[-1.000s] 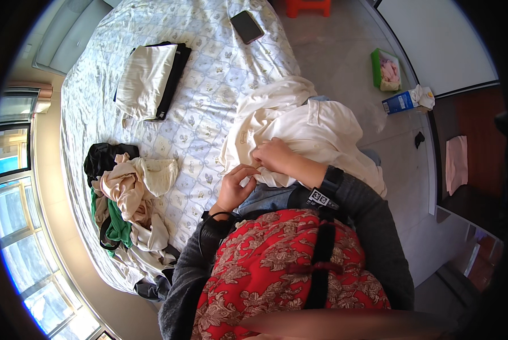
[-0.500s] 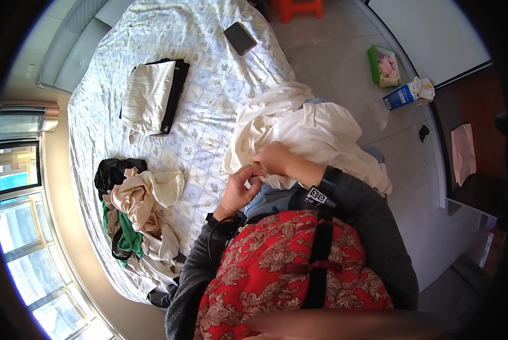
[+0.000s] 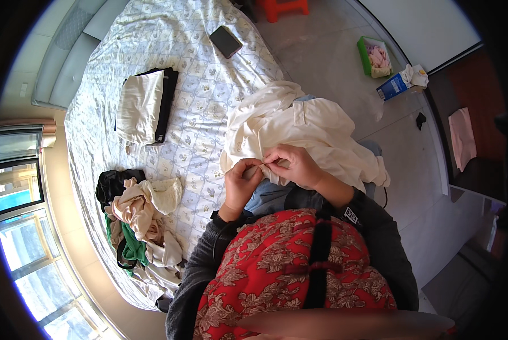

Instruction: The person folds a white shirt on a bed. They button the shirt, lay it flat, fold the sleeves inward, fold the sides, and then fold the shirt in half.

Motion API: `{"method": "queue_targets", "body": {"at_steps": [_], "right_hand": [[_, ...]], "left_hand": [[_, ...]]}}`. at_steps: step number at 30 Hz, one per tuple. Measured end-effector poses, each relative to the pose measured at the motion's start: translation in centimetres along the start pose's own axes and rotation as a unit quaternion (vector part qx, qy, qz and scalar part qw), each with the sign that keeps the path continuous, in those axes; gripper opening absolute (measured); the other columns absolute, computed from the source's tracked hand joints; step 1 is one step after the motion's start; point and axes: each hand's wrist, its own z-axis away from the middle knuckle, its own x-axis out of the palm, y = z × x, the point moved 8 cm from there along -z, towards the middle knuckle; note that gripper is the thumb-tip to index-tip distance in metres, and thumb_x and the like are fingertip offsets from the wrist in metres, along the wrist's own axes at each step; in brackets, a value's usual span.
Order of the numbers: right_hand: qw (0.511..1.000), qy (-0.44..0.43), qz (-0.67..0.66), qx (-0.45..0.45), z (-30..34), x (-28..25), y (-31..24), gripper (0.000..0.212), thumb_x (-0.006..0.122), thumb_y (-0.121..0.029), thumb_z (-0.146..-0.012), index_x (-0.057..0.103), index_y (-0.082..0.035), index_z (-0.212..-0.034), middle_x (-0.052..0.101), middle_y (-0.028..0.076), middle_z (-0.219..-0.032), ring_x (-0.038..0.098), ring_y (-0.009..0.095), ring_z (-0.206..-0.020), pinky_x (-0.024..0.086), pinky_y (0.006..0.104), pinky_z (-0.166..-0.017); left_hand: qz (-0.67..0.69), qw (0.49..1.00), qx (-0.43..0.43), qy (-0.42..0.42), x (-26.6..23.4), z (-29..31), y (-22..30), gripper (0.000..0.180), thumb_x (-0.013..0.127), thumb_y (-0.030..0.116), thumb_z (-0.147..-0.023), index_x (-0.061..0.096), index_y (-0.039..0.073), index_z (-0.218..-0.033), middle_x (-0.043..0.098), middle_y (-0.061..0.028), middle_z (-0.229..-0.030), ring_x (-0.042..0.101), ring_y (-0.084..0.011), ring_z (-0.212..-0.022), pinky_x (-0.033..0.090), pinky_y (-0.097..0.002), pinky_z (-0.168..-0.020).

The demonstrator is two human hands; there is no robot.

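Note:
A cream-white garment with a stitched tab near its far side lies bunched across my lap and over the bed's edge. Its exact kind is hard to tell in these folds. My left hand pinches its near edge between thumb and fingertips. Right beside it, fingertips almost meeting, my right hand is closed in a pinch on the same edge. Whatever small detail lies between the fingertips is hidden. Blue denim shows under the cloth on my lap.
On the patterned bedsheet lie a folded cream-and-black clothes stack, a phone and a heap of crumpled clothes. Right, on the floor, are a green box and a blue carton. An orange stool stands at the far end.
My right hand has turned and drawn back, its fingertips now facing the left hand's at the garment's edge. My left hand has tightened into a pinch. The view has shifted slightly.

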Motion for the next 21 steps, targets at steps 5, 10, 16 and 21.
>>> {"method": "queue_targets", "body": {"at_steps": [5,10,16,21], "right_hand": [[1.000,-0.005,0.017,0.005,0.4,-0.2,-0.3,0.011,0.068,-0.002,-0.084,0.065,-0.004,-0.094,0.068,0.007,-0.093,0.066,0.015,-0.081,0.052,0.0272,-0.073],[0.969,0.005,-0.161,0.185,1.3,0.3,2.9,0.016,0.065,-0.002,-0.088,0.062,-0.001,-0.104,0.068,0.005,-0.094,0.063,0.010,-0.086,0.052,0.0242,-0.076],[0.912,-0.004,-0.309,0.270,1.9,1.7,4.7,0.022,0.065,-0.003,-0.090,0.059,0.000,-0.111,0.065,0.002,-0.096,0.061,0.008,-0.088,0.051,0.0224,-0.082],[0.961,-0.035,-0.203,0.186,1.5,1.3,3.0,0.022,0.068,-0.005,-0.088,0.061,0.000,-0.108,0.066,0.003,-0.093,0.062,0.008,-0.085,0.052,0.0237,-0.079]], "left_hand": [[-0.036,0.998,0.046,-0.017,0.0,0.1,1.6,0.028,0.072,0.001,-0.077,0.069,0.003,-0.105,0.071,-0.0098,-0.091,0.070,-0.0205,-0.082,0.055,-0.0305,-0.073],[-0.136,0.974,0.180,-0.035,0.4,0.1,4.3,0.033,0.073,0.001,-0.075,0.069,0.004,-0.108,0.070,-0.0106,-0.092,0.068,-0.0268,-0.079,0.055,-0.0340,-0.071],[-0.171,0.959,0.224,-0.040,0.7,0.1,4.7,0.033,0.073,0.002,-0.074,0.069,0.005,-0.108,0.069,-0.0116,-0.093,0.067,-0.0285,-0.076,0.055,-0.0361,-0.067],[-0.099,0.991,0.083,-0.027,0.2,-0.5,2.4,0.025,0.073,0.006,-0.079,0.070,0.000,-0.103,0.070,-0.0107,-0.085,0.067,-0.0209,-0.070,0.054,-0.0314,-0.065]]}}
